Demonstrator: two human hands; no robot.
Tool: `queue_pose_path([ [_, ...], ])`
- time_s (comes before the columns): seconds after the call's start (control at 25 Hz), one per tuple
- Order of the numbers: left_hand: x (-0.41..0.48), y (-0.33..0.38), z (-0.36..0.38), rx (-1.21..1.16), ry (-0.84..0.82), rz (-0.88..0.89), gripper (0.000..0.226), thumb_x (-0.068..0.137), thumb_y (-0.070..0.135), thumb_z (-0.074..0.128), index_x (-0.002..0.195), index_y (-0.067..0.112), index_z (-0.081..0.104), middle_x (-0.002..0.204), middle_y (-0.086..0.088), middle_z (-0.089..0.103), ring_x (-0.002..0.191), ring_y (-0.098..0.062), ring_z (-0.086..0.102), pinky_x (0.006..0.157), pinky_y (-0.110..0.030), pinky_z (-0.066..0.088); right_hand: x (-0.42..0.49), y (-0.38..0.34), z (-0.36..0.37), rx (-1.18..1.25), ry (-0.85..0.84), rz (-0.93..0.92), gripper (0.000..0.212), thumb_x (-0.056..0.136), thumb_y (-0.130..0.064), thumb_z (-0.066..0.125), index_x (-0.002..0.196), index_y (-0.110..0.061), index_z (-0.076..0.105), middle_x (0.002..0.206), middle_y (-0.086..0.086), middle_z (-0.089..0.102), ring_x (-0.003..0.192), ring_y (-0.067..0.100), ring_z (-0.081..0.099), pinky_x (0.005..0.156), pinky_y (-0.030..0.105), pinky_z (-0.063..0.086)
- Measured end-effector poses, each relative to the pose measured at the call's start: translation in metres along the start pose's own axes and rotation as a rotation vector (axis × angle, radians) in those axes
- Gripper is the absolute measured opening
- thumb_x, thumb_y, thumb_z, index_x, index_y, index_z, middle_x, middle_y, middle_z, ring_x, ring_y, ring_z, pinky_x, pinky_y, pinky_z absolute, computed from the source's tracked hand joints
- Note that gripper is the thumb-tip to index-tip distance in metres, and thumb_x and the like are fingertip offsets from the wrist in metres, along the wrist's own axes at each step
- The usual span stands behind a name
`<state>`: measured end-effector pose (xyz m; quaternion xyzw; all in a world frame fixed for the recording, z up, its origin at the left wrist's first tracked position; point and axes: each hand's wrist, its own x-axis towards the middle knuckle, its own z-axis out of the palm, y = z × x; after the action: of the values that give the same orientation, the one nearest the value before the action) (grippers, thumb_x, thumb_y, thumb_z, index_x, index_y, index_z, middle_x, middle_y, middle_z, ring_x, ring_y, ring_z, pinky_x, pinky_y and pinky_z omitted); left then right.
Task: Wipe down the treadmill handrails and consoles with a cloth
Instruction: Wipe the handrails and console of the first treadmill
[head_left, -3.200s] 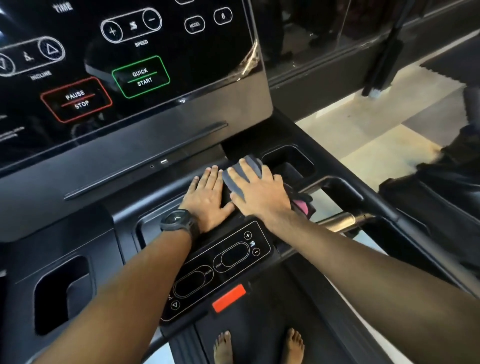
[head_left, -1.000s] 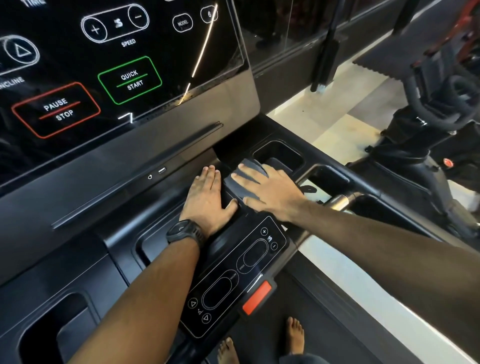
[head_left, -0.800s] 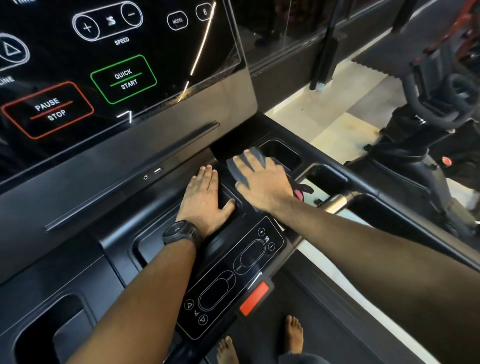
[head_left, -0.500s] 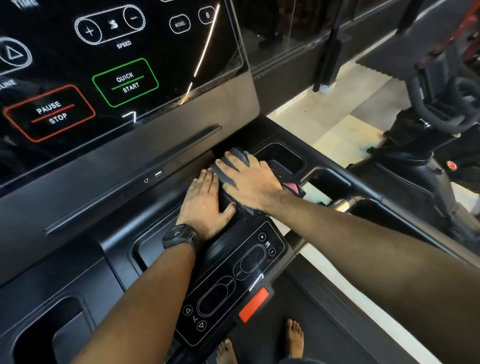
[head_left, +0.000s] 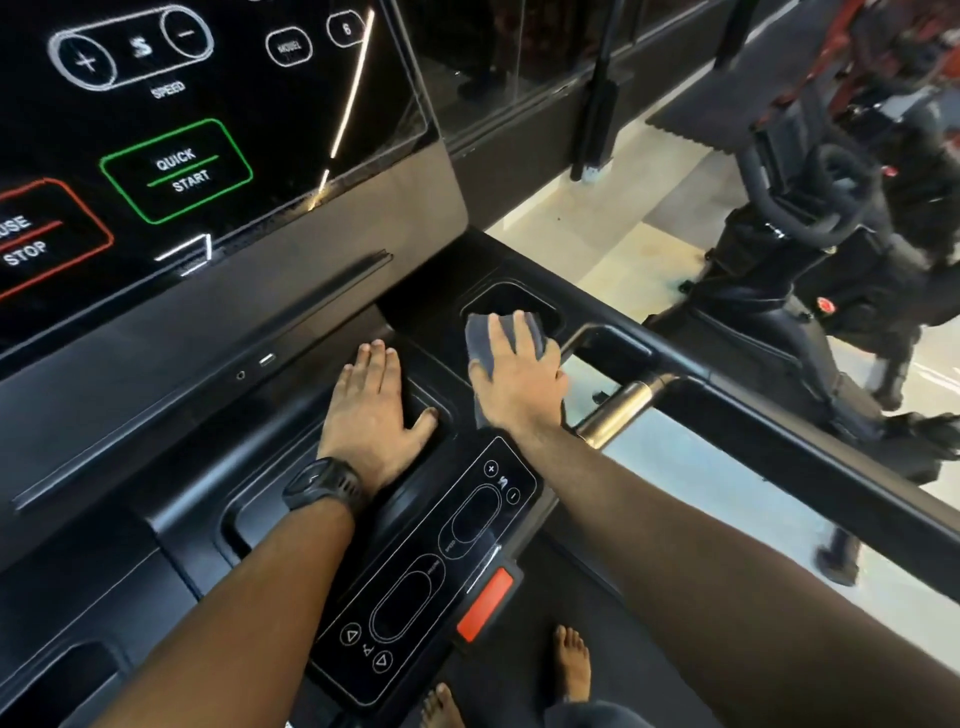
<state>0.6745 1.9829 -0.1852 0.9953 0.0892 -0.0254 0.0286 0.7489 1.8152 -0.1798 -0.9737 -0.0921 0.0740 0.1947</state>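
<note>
A grey cloth lies on the black treadmill console deck, at the front edge of the right cup holder. My right hand presses flat on the cloth with straight fingers, covering most of it. My left hand rests flat on the deck's middle tray, fingers straight, a black watch on its wrist. The big touchscreen console stands above. A silver-and-black right handrail runs off to the right of my right hand.
A lower control panel with a red stop key sits under my forearms. Bare feet stand on the belt below. An exercise bike stands to the right on a pale floor. Another cup holder is at lower left.
My right hand has slid the cloth rightward and away, from beside my left hand to the cup holder's edge. My left hand has stayed put.
</note>
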Motion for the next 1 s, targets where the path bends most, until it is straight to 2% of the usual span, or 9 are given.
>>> queue_pose_path([
  [0.12, 0.0, 0.001, 0.0, 0.009, -0.012, 0.009, 0.09, 0.093, 0.062, 0.032, 0.156, 0.007, -0.003, 0.165, -0.011, -0.006, 0.152, -0.023, -0.007, 0.124, -0.04, -0.001, -0.011, -0.001, 0.005, 0.265, 0.058, 0.172, 0.071, 0.104, -0.047, 0.044, 0.163, -0.032, 0.006, 0.169, -0.004, -0.009, 0.148, 0.041, 0.012, 0.111, 0.055, 0.039],
  [0.2, 0.003, 0.004, -0.001, -0.005, -0.01, 0.024, 0.088, 0.094, 0.06, 0.032, 0.156, 0.007, -0.003, 0.165, -0.011, -0.006, 0.152, -0.023, -0.007, 0.124, -0.04, -0.002, -0.009, -0.001, 0.003, 0.393, 0.091, 0.231, 0.074, 0.105, -0.042, 0.045, 0.163, -0.029, 0.002, 0.169, -0.003, -0.014, 0.147, 0.041, 0.016, 0.112, 0.049, 0.037],
  [0.28, 0.008, 0.006, -0.001, -0.034, -0.006, 0.036, 0.087, 0.095, 0.057, 0.033, 0.156, 0.007, -0.002, 0.165, -0.011, -0.005, 0.152, -0.022, -0.006, 0.124, -0.04, -0.003, 0.002, -0.008, -0.002, 0.501, 0.148, 0.419, 0.075, 0.105, -0.039, 0.045, 0.163, -0.027, -0.002, 0.169, 0.001, -0.016, 0.144, 0.042, 0.023, 0.107, 0.048, 0.038],
  [0.36, 0.009, 0.008, 0.001, -0.053, 0.009, 0.026, 0.085, 0.095, 0.056, 0.033, 0.156, 0.007, 0.0, 0.165, -0.011, -0.003, 0.152, -0.022, -0.005, 0.124, -0.04, -0.002, 0.01, -0.015, -0.005, 0.625, 0.184, 0.647, 0.078, 0.104, -0.039, 0.046, 0.162, -0.025, -0.004, 0.169, 0.006, -0.011, 0.14, 0.044, 0.031, 0.104, 0.048, 0.041],
  [0.44, 0.01, 0.009, 0.002, -0.056, 0.019, 0.021, 0.086, 0.095, 0.058, 0.032, 0.156, 0.006, 0.001, 0.165, -0.011, -0.003, 0.152, -0.022, -0.005, 0.124, -0.04, -0.002, 0.009, -0.013, 0.0, 0.773, 0.151, 0.76, 0.083, 0.103, -0.041, 0.048, 0.162, -0.019, -0.006, 0.168, 0.011, 0.0, 0.139, 0.041, 0.036, 0.106, 0.049, 0.041],
  [0.56, 0.018, 0.012, 0.004, -0.065, 0.037, 0.031, 0.087, 0.095, 0.058, 0.033, 0.156, 0.005, 0.003, 0.165, -0.013, -0.001, 0.152, -0.023, -0.005, 0.123, -0.039, -0.003, 0.014, -0.009, 0.006, 0.897, 0.142, 0.808, 0.092, 0.098, -0.041, 0.055, 0.161, -0.017, -0.007, 0.162, 0.015, 0.013, 0.134, 0.041, 0.042, 0.105, 0.051, 0.046],
  [0.76, 0.021, 0.012, 0.006, -0.096, 0.055, 0.034, 0.088, 0.095, 0.057, 0.039, 0.156, 0.003, 0.006, 0.165, -0.014, 0.003, 0.152, -0.023, -0.003, 0.123, -0.039, -0.002, 0.01, -0.008, 0.006, 0.99, 0.161, 0.838, 0.084, 0.096, -0.033, 0.059, 0.159, -0.018, 0.006, 0.154, 0.013, 0.027, 0.128, 0.037, 0.046, 0.103, 0.048, 0.047],
  [0.88, 0.022, 0.013, 0.006, -0.083, 0.053, 0.05, 0.087, 0.095, 0.058, 0.038, 0.156, 0.003, 0.006, 0.165, -0.014, 0.003, 0.152, -0.023, -0.002, 0.124, -0.039, -0.001, 0.022, 0.001, 0.003, 0.921, 0.224, 0.806, 0.089, 0.097, -0.035, 0.058, 0.161, -0.017, -0.001, 0.158, 0.014, 0.022, 0.132, 0.041, 0.044, 0.106, 0.05, 0.045],
  [1.0, 0.021, 0.012, 0.006, -0.087, 0.044, 0.048, 0.088, 0.095, 0.059, 0.037, 0.156, 0.003, 0.007, 0.165, -0.014, 0.004, 0.152, -0.023, -0.002, 0.124, -0.04, 0.0, 0.022, -0.004, 0.006, 0.904, 0.183, 0.823, 0.09, 0.098, -0.037, 0.056, 0.161, -0.018, -0.005, 0.162, 0.014, 0.016, 0.134, 0.042, 0.041, 0.105, 0.05, 0.045],
])
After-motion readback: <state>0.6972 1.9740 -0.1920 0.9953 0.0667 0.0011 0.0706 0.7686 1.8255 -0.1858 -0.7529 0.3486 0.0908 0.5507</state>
